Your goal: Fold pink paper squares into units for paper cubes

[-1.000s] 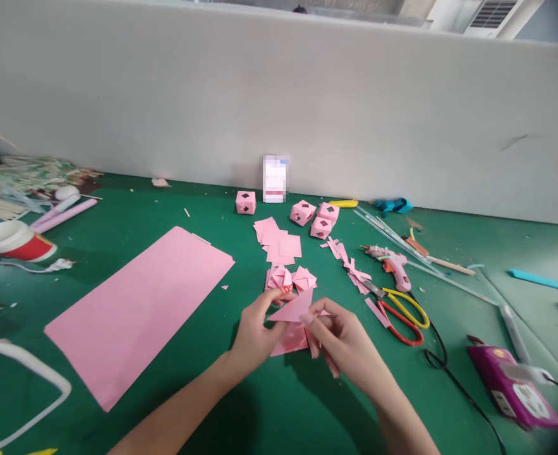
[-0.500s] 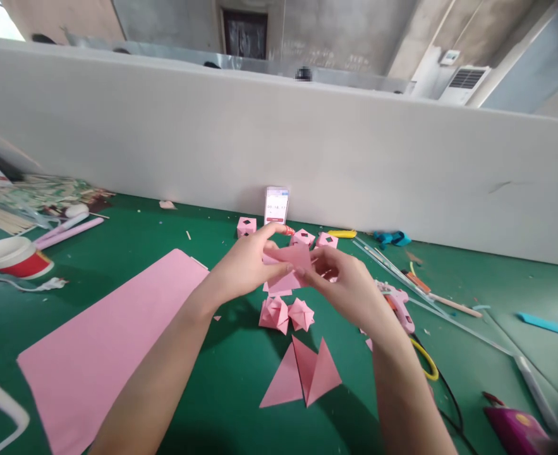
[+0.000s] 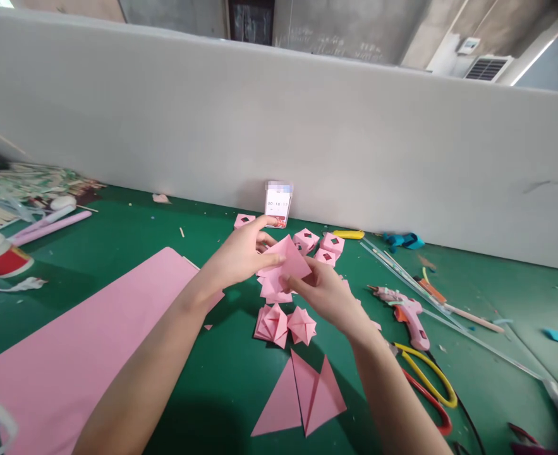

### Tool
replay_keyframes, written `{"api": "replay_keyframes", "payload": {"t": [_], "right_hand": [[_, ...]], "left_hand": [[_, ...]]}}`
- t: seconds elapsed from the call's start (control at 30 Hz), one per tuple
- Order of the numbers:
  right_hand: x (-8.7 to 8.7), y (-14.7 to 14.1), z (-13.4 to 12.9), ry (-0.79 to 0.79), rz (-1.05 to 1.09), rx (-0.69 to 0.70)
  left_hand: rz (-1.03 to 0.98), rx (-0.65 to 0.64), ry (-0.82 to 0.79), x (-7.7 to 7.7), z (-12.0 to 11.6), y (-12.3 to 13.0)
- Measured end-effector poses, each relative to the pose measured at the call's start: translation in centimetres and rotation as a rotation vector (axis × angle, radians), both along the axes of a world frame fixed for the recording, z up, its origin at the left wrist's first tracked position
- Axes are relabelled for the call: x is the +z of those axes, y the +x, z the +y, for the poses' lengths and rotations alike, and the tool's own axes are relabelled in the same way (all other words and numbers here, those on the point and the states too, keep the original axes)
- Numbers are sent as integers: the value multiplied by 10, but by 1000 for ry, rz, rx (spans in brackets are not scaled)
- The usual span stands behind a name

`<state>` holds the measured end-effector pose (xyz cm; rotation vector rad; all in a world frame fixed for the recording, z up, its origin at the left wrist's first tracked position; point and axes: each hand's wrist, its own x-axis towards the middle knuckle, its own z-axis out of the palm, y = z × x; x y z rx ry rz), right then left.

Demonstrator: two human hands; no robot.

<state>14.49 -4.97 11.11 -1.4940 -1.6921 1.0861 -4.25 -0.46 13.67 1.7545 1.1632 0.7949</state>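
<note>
A folded piece of pink paper is held up between both hands above the table. My left hand pinches its left side with the thumb on the near face. My right hand grips the lower right edge, its thumb pressed on the paper. Just below lie two pointed folded pink paper pieces. Nearer to me are pink paper triangles. Behind the hands stand several pink paper boxes with diamond-shaped holes. More folded pink paper, partly hidden, lies under the held piece.
A large pink sheet covers the left of the green table. Further left stands a paper cup. On the right lie a pink glue gun, red-and-yellow-handled pliers and clear sticks. A phone with a timer leans on the white partition.
The held paper has turned so that its broad face and a top corner show. My right hand has shifted down and left. The view has tilted down, showing more of the glue gun and pliers.
</note>
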Motion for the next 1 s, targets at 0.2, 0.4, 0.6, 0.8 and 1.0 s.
{"api": "replay_keyframes", "payload": {"t": [0.2,0.4,0.6,0.8,1.0], "right_hand": [[-11,3,9,-29,136,39],[-62,6,38,-186,221,-83],[-100,16,58,-191,286,15],[-113,26,60,-189,371,66],[-113,23,61,-246,514,-33]], "left_hand": [[-30,-60,-12,-18,16,3],[-273,-78,-270,-88,48,13],[-374,-16,-178,-134,52,19],[-329,-56,-194,-143,56,15],[-314,-74,-160,-146,57,14]]}}
